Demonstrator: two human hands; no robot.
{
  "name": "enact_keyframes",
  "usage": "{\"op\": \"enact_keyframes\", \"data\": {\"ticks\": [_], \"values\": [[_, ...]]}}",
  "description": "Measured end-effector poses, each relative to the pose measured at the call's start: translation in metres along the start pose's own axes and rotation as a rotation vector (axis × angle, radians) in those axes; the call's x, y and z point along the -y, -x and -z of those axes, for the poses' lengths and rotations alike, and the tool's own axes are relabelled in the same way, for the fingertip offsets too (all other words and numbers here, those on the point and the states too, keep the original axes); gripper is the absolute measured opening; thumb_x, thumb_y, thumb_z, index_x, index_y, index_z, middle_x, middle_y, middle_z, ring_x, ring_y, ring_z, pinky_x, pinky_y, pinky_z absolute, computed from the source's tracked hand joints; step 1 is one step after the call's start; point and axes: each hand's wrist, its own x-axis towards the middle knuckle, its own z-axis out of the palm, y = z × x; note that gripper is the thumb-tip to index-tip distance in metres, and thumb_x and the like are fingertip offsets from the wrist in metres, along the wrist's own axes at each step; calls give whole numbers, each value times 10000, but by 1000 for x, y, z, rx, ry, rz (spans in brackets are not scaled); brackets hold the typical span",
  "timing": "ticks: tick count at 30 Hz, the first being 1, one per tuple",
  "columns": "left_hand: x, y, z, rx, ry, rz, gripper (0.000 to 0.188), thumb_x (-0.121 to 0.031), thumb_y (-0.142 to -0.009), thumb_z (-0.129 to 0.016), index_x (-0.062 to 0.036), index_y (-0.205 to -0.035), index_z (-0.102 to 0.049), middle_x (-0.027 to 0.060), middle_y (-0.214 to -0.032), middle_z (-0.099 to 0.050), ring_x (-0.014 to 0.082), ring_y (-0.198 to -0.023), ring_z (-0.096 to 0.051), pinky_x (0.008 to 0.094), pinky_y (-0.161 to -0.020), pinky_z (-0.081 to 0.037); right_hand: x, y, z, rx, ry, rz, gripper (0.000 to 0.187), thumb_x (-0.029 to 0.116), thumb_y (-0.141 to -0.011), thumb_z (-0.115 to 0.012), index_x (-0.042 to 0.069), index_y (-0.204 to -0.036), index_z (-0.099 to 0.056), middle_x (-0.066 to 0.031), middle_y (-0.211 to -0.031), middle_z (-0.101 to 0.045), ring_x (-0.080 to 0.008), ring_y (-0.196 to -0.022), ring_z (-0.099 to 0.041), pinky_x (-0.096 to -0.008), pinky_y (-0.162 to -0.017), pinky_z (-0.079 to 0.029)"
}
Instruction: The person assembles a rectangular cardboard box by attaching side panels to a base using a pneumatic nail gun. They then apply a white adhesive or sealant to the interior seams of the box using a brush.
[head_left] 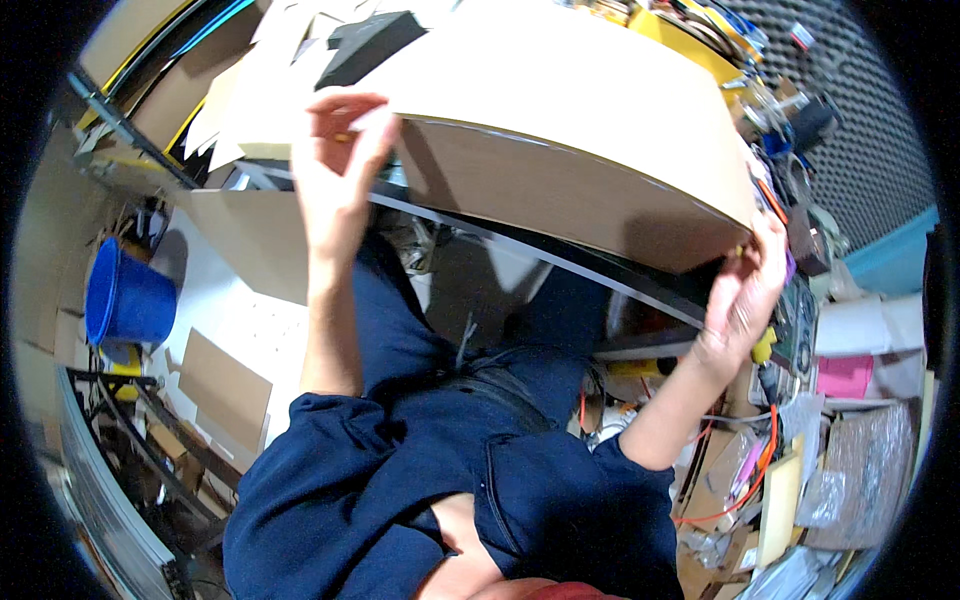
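Note:
A large box-shaped piece (560, 185) lies across the bench in front of me, its top pale and brightly lit, its front side brown. At its left end is my left hand (340, 160), with fingers curled toward the thumb. A small yellow thing (343, 138) shows between those fingers, too small to name. My right hand (745, 275) is closed at the box's right front corner, where another small yellow spot (740, 251) shows at the fingertips. Whether the right fingers grip the box itself is hard to tell.
A black angular block (375, 45) lies behind the box, near pale sheets (225, 110) at the left. A blue bucket (130, 292) and a flat brown board (225, 385) are on the left. Tools and cables crowd the right, with an orange cord (765, 460) and a bubble-wrapped package (860, 475).

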Motion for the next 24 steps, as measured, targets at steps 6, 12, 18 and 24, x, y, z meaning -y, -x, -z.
{"op": "enact_keyframes", "data": {"ticks": [6,12,18,24], "values": [[-54,-7,-69,237,-401,-682,303,-190,-746,-722,-66,-996,-604,77,-989,-627,200,-891,-596,324,-816,-458,-1,-4,-3,103,-120,-14,86,40,-812,-576,76,-864,-519,-3,-836,-514,-109,-827,-496,-239,-816,-378],[-77,18,-181,615,-364,-596,310,-289,-750,-716,-107,-969,-594,72,-917,-599,260,-814,-607,367,-778,-469,2,0,-7,54,-119,-21,80,48,-819,-563,82,-839,-493,-5,-816,-504,-97,-788,-476,-222,-759,-366],[-69,10,-191,642,-452,-664,319,-358,-729,-721,-85,-859,-622,75,-829,-612,265,-800,-604,370,-803,-448,3,0,-6,44,-101,-14,94,51,-816,-566,82,-814,-477,7,-797,-485,-80,-751,-442,-214,-735,-349],[-67,-14,-109,590,-573,-488,352,-338,-654,-786,-71,-835,-645,44,-839,-635,206,-806,-620,309,-765,-462,0,-1,-7,74,-106,-18,108,44,-802,-590,76,-837,-493,6,-819,-502,-80,-766,-453,-206,-745,-345]]}}
